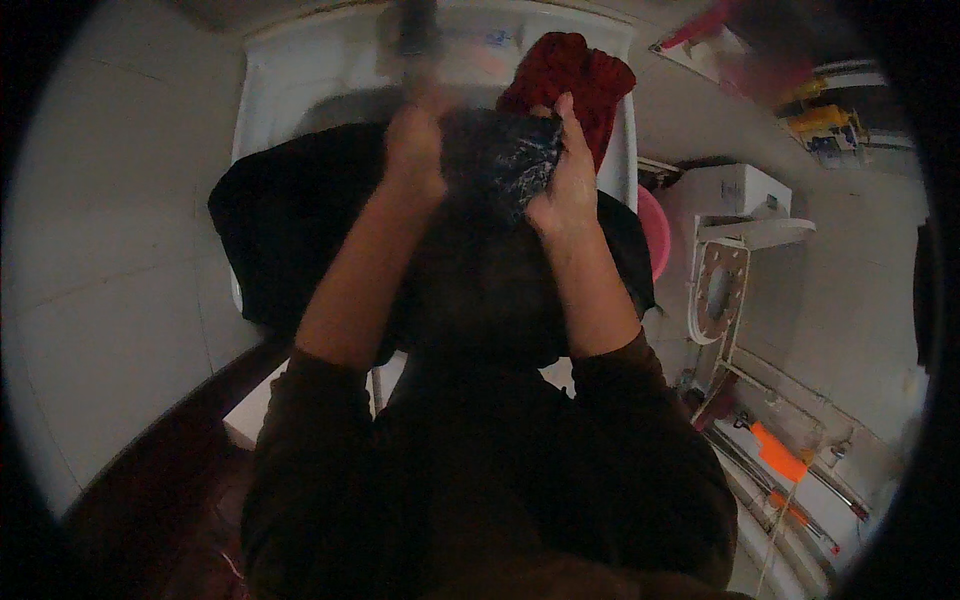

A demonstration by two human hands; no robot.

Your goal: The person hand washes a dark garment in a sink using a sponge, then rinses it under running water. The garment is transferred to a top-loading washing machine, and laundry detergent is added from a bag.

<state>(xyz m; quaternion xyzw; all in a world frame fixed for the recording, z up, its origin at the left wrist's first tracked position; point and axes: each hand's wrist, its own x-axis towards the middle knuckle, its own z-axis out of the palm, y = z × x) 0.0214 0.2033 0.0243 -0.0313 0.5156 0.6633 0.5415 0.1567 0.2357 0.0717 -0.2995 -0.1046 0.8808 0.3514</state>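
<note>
A black wet garment (pixel 300 195) hangs over the front of a white basin (pixel 277 86). White suds streak a dark bunched part of the cloth (pixel 517 161) between my hands. My right hand (pixel 574 184) grips this part from the right, its thumb near me and its fingers on the far side. On the left, my left hand (pixel 416 154) is blurred and closed on the dark cloth; its fingertips are hard to make out. A dark red knitted cloth (pixel 559 75) lies over the basin's right side, just beyond my right hand.
A blurred dark fitting (pixel 416 30), possibly a tap, stands at the basin's back. To the right are a pink tub (pixel 654 232), a toilet seat with a patterned cover (pixel 720 289), a white box (pixel 735 187) and an orange object (pixel 780 450). Tiled wall (pixel 112 187) rises at left.
</note>
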